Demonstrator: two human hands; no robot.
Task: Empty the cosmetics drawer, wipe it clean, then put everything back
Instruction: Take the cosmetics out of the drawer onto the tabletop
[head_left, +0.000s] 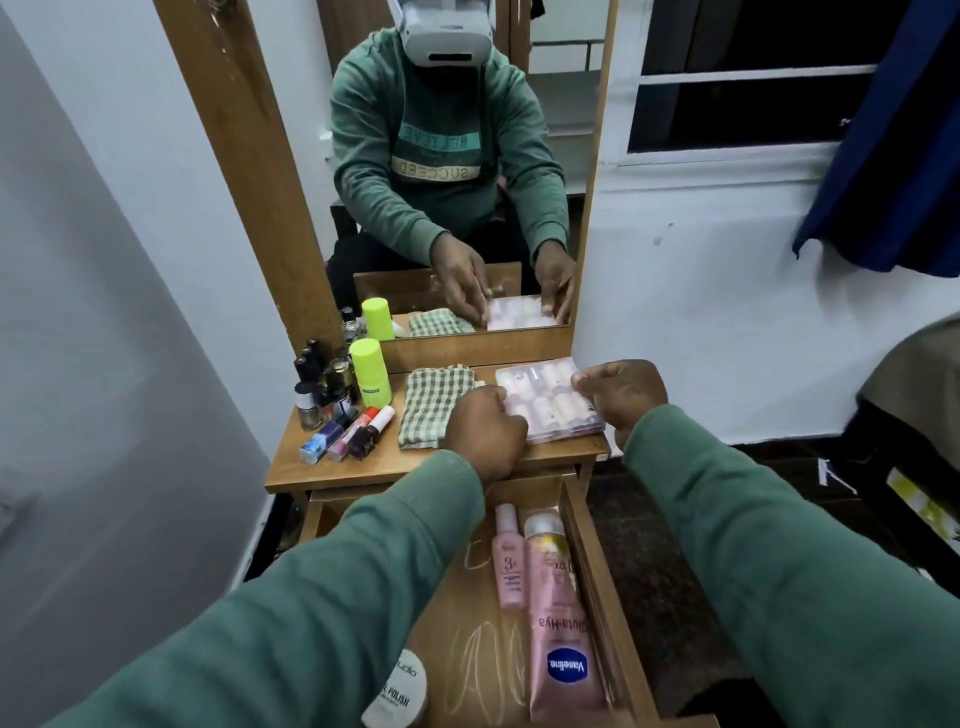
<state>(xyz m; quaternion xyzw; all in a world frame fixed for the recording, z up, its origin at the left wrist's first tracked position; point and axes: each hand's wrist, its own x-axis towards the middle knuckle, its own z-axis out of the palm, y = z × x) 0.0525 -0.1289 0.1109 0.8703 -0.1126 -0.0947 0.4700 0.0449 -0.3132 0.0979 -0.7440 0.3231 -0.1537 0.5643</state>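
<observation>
On the tabletop (395, 465) below the mirror (457, 156), both hands hold a flat clear-lidded case of small pink and white cosmetics (545, 397). The left hand (485, 434) has its grip closed on the case's near left edge, and the right hand (621, 397) pinches the right edge, fingers on the lid. The case lies flat on the wood. Just left of the left grip a green checked cloth (434, 405) lies folded, touching the case's side. Farther left stand a lime-green bottle (371, 371) and a cluster of nail polish bottles (324, 395), some lying down. Below the grips the drawer (597, 571) is pulled open; inside lie a small pink spray bottle (509, 558), a pink Vaseline tube (558, 623) against the right wall, and a round white-lidded jar (397, 686) at the near left.
</observation>
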